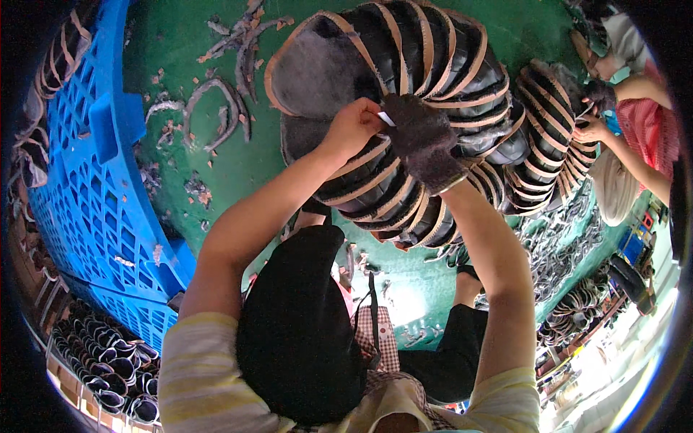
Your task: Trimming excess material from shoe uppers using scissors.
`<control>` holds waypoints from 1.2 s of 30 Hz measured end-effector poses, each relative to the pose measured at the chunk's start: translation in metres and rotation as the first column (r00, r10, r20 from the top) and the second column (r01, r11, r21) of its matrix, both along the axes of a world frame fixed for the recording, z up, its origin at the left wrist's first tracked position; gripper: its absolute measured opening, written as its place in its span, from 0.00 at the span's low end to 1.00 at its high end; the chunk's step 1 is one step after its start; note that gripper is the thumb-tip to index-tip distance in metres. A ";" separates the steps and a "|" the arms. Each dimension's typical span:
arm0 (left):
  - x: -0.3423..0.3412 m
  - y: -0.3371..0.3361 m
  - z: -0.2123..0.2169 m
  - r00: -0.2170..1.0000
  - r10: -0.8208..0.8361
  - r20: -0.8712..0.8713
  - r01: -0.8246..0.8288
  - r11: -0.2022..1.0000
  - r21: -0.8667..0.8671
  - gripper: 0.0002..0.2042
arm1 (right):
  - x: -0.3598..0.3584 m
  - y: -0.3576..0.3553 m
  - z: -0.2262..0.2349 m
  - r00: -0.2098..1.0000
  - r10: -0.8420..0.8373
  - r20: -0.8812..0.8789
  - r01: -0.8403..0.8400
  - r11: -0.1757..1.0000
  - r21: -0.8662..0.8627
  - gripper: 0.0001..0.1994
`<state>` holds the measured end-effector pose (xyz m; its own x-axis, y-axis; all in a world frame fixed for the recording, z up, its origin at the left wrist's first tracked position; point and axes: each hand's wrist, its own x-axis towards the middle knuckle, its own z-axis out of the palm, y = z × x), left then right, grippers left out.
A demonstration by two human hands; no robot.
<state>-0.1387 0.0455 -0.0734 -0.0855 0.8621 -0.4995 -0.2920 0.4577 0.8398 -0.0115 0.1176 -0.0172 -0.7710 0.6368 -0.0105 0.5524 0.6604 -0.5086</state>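
My left hand [354,128] is closed in a pinch on a small white piece [387,118] over the middle of a big ring of shoe uppers [458,83]. These are black, with tan edges, packed side by side in a curve; one at the upper left shows a grey fuzzy lining. A dark brown fuzzy glove [426,141] covers my right hand, close against the white piece and over the uppers. Its fingers are hidden, so what it grips does not show.
A blue plastic pallet [108,187] stands at the left. Grey scraps [216,108] litter the green floor [173,43]. At the right, a co-worker's hands [593,128] are at a second row of uppers [538,137]. More uppers [108,368] lie lower left.
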 end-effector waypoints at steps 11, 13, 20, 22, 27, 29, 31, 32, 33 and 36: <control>-0.008 0.005 -0.004 0.891 -0.134 -0.434 0.215 0.966 0.142 0.03 | 0.025 0.002 -0.009 0.998 -0.035 -0.060 0.043 0.989 0.142 0.13; -0.026 -0.013 -0.025 0.599 -0.144 -0.787 0.420 0.894 0.157 0.04 | 0.025 -0.006 -0.014 0.991 -0.085 -0.101 0.093 0.993 0.071 0.13; -0.016 -0.009 -0.010 0.944 -0.303 0.130 0.318 0.941 -0.116 0.14 | 0.093 -0.016 -0.023 0.843 -0.492 -0.217 0.415 0.852 -0.318 0.14; -0.024 -0.019 0.021 0.834 -0.123 0.537 0.210 0.972 -0.104 0.19 | 0.082 -0.063 0.019 0.772 -0.635 -0.040 0.519 0.665 -0.538 0.14; 0.042 0.006 0.017 0.820 -0.350 -0.453 0.427 0.901 0.076 0.15 | 0.161 -0.251 0.011 0.443 -0.886 0.141 0.281 -0.012 -0.960 0.11; 0.059 0.005 0.043 0.758 -0.357 -0.546 0.489 0.865 0.112 0.13 | 0.165 -0.308 -0.009 0.110 -0.898 0.425 -0.226 -0.439 -0.870 0.15; 0.063 0.004 0.086 0.791 -0.337 -0.511 0.483 0.857 0.182 0.13 | 0.117 -0.309 0.024 -0.123 -0.836 0.534 -0.204 -0.505 -0.839 0.20; 0.068 0.006 0.111 0.805 -0.294 -0.515 0.468 0.848 0.247 0.13 | 0.114 -0.316 0.020 -0.169 -0.845 0.507 -0.252 -0.460 -0.851 0.29; 0.074 0.009 0.134 0.820 -0.249 -0.516 0.452 0.833 0.318 0.13 | 0.108 -0.307 0.025 -0.156 -0.863 0.480 -0.271 -0.430 -0.861 0.29; 0.085 0.000 0.196 0.823 -0.194 -0.533 0.461 0.777 0.429 0.13 | 0.103 -0.267 0.063 -0.096 -0.994 -0.050 -0.568 0.096 -0.818 0.39</control>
<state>-0.0540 0.0458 0.1223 0.1616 0.9855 0.0514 0.2484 -0.0910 0.9644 0.0913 -0.1489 0.0454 -0.2957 0.8282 -0.4761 -0.8441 -0.4599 -0.2758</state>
